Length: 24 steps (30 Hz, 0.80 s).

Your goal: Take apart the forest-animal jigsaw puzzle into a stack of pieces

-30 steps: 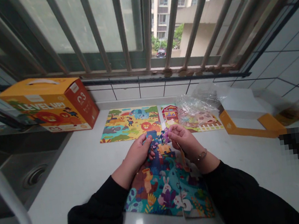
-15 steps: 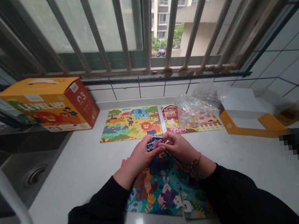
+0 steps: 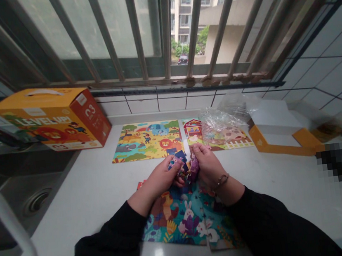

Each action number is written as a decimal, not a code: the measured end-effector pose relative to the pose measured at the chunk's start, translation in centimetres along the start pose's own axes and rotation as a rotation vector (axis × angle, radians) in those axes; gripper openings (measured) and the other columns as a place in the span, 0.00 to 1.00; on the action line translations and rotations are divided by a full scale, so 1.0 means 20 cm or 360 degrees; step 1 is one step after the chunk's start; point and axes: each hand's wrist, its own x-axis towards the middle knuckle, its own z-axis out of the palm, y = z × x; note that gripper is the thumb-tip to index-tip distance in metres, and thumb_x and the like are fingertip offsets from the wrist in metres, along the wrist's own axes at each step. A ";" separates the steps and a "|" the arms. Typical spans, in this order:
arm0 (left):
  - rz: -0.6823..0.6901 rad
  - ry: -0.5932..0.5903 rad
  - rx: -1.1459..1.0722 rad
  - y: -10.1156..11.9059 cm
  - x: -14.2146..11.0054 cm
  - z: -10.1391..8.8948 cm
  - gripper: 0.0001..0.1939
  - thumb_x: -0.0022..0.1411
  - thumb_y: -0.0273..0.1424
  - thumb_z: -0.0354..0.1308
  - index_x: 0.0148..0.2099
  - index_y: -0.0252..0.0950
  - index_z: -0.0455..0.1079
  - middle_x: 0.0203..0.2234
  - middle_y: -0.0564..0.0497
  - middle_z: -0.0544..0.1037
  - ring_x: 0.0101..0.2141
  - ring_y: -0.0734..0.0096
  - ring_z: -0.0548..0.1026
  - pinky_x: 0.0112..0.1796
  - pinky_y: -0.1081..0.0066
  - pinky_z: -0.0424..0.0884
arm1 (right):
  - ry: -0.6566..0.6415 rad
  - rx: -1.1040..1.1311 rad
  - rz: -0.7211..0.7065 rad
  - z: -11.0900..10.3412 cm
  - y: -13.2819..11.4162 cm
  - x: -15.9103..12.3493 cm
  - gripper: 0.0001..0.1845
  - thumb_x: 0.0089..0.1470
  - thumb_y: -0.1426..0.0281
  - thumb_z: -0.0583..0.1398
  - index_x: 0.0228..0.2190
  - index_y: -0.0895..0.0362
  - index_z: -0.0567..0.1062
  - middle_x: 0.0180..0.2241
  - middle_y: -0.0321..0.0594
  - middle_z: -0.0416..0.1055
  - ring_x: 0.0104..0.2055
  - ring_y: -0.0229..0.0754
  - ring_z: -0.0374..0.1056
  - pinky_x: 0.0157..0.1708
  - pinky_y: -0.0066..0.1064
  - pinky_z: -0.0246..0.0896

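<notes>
My left hand (image 3: pixel 161 178) and my right hand (image 3: pixel 207 166) meet above the far edge of a colourful rabbit jigsaw puzzle (image 3: pixel 185 221) lying on the white counter (image 3: pixel 96 182). Each hand pinches loose puzzle pieces (image 3: pixel 185 165), blue and purple, held together between the fingertips. Both arms wear black sleeves, and a bracelet sits on my right wrist. The puzzle's far part is hidden under my hands.
Two finished puzzles lie further back: a lion scene (image 3: pixel 147 141) and a farm scene (image 3: pixel 194 131) partly under a clear plastic bag (image 3: pixel 222 119). An orange puzzle box (image 3: pixel 53 119) stands left, an open orange-white box (image 3: pixel 279 131) right. A sink (image 3: pixel 17 192) lies left.
My hands came together over the puzzle's far edge and now hold the pieces a little apart and tilted. The camera has tipped slightly.
</notes>
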 end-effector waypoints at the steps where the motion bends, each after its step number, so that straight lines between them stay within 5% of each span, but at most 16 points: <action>1: 0.0000 -0.0054 -0.0005 0.00 0.00 0.00 0.36 0.67 0.58 0.67 0.65 0.41 0.65 0.27 0.54 0.79 0.26 0.63 0.82 0.30 0.64 0.80 | 0.0112 0.0118 0.0003 0.02 0.01 0.00 0.32 0.57 0.35 0.65 0.41 0.50 0.72 0.26 0.29 0.65 0.24 0.38 0.60 0.26 0.31 0.62; 5: -0.0023 -0.0244 0.0117 0.02 -0.01 0.00 0.36 0.61 0.53 0.74 0.61 0.40 0.68 0.28 0.53 0.81 0.26 0.63 0.82 0.32 0.64 0.81 | 0.0449 0.0328 -0.0035 0.07 0.02 -0.01 0.29 0.55 0.41 0.71 0.40 0.50 0.72 0.27 0.28 0.65 0.26 0.36 0.62 0.27 0.29 0.63; 9: 0.0087 -0.0192 0.0303 0.04 -0.01 0.00 0.31 0.54 0.41 0.79 0.56 0.39 0.75 0.37 0.49 0.85 0.30 0.62 0.83 0.33 0.63 0.81 | 0.0553 0.0190 -0.0111 0.09 0.01 -0.01 0.28 0.59 0.40 0.67 0.41 0.50 0.72 0.29 0.30 0.67 0.28 0.37 0.63 0.28 0.29 0.64; 12: 0.0154 -0.0157 0.0303 0.04 -0.01 0.02 0.24 0.56 0.40 0.77 0.51 0.38 0.77 0.34 0.50 0.84 0.28 0.64 0.81 0.32 0.64 0.80 | 0.0451 -0.0069 -0.0151 0.09 -0.02 -0.03 0.26 0.62 0.41 0.65 0.40 0.50 0.73 0.30 0.32 0.68 0.29 0.38 0.64 0.30 0.30 0.63; 20: 0.0187 0.0068 0.0158 0.04 -0.01 -0.01 0.25 0.55 0.41 0.77 0.52 0.38 0.78 0.34 0.47 0.85 0.29 0.64 0.81 0.31 0.65 0.80 | -0.0093 -0.0706 -0.0343 -0.06 -0.13 -0.04 0.19 0.65 0.51 0.64 0.46 0.52 0.81 0.37 0.40 0.77 0.38 0.46 0.71 0.41 0.37 0.68; 24: 0.0096 0.0113 0.0059 0.04 -0.02 -0.02 0.26 0.58 0.45 0.76 0.53 0.36 0.76 0.27 0.50 0.83 0.26 0.66 0.80 0.28 0.69 0.75 | -0.0100 -0.0720 -0.0391 -0.09 -0.16 -0.05 0.17 0.66 0.52 0.64 0.45 0.52 0.82 0.39 0.42 0.79 0.41 0.49 0.74 0.42 0.38 0.68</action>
